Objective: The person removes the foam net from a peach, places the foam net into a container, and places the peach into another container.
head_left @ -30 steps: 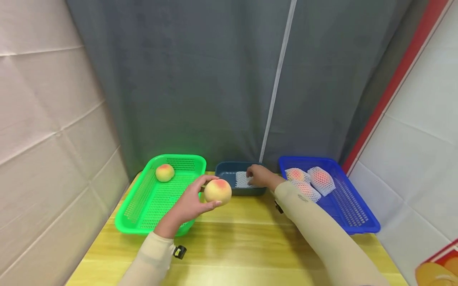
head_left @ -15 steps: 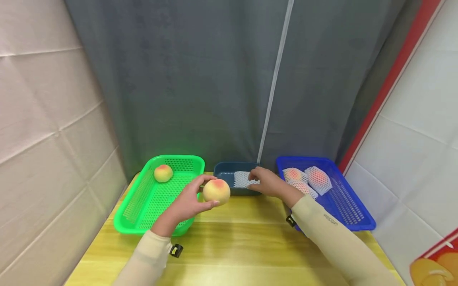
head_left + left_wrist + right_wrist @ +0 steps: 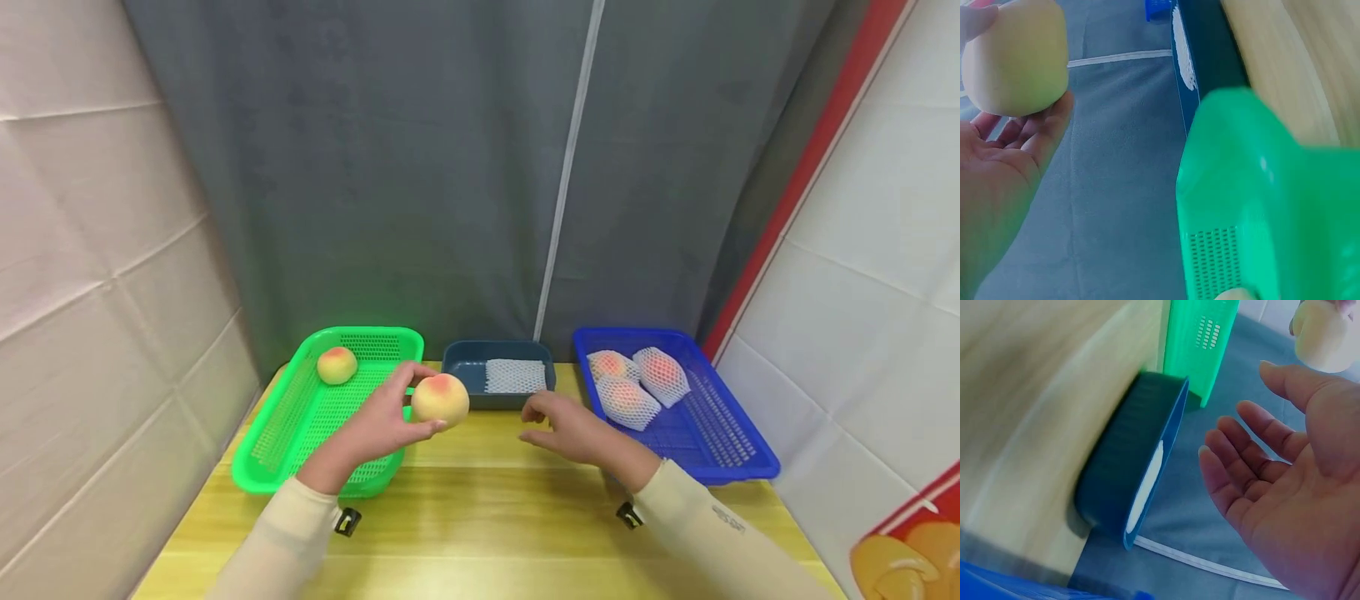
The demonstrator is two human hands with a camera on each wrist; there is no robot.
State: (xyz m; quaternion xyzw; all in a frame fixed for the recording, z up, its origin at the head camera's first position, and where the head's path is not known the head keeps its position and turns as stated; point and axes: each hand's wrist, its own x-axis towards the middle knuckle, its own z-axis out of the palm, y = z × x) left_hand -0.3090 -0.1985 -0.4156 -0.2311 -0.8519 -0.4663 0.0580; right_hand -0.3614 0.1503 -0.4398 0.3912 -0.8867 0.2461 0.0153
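Note:
A yellow peach [image 3: 440, 402] with a red blush is held between the thumb and fingers of my left hand [image 3: 381, 423], beside the green basket's right rim. In the left wrist view the peach [image 3: 1019, 59] sits above the palm, its top cut off by the frame edge. My right hand [image 3: 573, 429] hovers in front of the small dark blue tray [image 3: 461, 372], fingers loosely bent; the right wrist view shows nothing in its palm. White foam net sleeves [image 3: 516, 377] lie flat in that tray; how many cannot be told.
A green basket [image 3: 262, 442] at left holds one bare peach [image 3: 337, 365]. In the blue basket [image 3: 750, 442] at right are several peaches in white foam nets [image 3: 628, 402]. A grey curtain [image 3: 375, 167] hangs behind the wooden table [image 3: 480, 533].
My right hand has drawn back from the small tray toward me, without a foam net, uncovering the sleeves. My left hand still holds the peach in nearly the same place.

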